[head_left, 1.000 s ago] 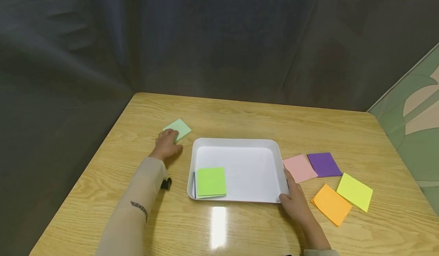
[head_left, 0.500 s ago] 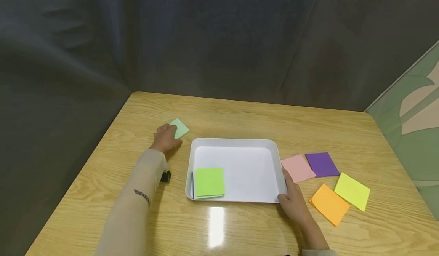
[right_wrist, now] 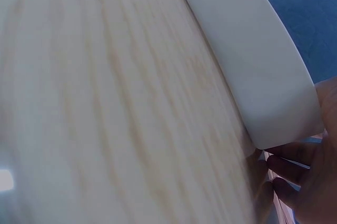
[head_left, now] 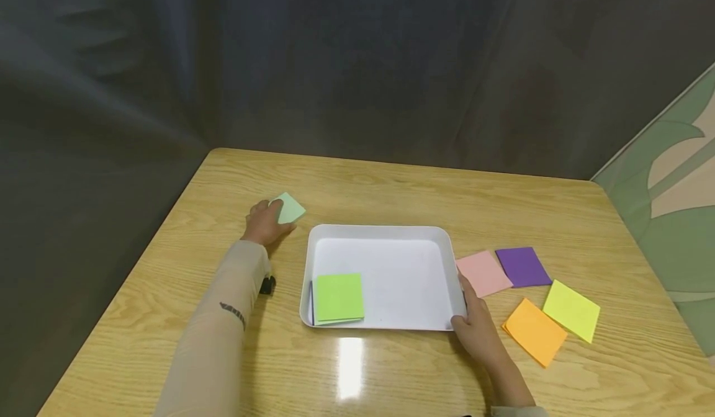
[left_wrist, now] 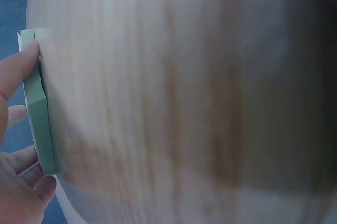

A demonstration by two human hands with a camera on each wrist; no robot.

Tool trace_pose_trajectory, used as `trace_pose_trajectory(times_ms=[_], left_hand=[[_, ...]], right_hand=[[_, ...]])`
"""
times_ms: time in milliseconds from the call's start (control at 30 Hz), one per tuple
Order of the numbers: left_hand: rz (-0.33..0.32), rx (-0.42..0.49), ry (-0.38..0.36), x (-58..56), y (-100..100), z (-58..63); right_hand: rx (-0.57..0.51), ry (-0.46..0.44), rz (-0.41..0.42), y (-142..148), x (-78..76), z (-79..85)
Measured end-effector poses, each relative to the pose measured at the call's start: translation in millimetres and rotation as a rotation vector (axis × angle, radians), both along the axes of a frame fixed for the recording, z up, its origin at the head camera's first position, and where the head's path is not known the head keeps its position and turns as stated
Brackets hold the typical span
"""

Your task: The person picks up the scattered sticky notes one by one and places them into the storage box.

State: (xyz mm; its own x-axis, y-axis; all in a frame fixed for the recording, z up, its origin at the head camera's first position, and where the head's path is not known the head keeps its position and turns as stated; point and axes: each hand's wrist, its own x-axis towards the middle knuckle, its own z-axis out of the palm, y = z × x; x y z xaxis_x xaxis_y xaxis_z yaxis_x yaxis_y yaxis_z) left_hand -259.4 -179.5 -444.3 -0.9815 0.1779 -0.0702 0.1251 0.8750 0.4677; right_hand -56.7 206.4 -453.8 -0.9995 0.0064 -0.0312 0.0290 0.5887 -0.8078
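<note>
My left hand [head_left: 264, 223] grips a pale green sticky note pad [head_left: 290, 208] at the table's back left. In the left wrist view the thumb [left_wrist: 23, 63] presses one end of the pad [left_wrist: 39, 113], fingers curl at its other end, and its near edge looks slightly bent. My right hand [head_left: 477, 325] holds the front right corner of a white tray [head_left: 385, 232], thumb at the rim and fingers along the outer side. In the right wrist view those fingers [right_wrist: 289, 169] lie beside the tray's corner [right_wrist: 263, 87]. A bright green sticky note pad [head_left: 339, 297] lies at the tray's front left, over other pads.
Right of the tray lie a pink pad [head_left: 483, 273], a purple pad [head_left: 523, 267], an orange pad [head_left: 535, 332] and a yellow pad [head_left: 572, 311]. All rest on a wooden table [head_left: 357, 187]. A dark curtain [head_left: 357, 63] hangs behind the table.
My left hand has shifted slightly and its fingers have closed on the pale green pad. My right hand keeps its hold on the tray. The whole head view has drifted a little.
</note>
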Motion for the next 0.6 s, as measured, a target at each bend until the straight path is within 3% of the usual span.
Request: trace_pose_trajectory(times_ms=[600], left_hand=[[0.048, -0.023, 0.112, 3.7, -3.0, -4.0]], right_hand=[[0.006, 0.01, 0.009, 0.5, -0.9, 3.0]])
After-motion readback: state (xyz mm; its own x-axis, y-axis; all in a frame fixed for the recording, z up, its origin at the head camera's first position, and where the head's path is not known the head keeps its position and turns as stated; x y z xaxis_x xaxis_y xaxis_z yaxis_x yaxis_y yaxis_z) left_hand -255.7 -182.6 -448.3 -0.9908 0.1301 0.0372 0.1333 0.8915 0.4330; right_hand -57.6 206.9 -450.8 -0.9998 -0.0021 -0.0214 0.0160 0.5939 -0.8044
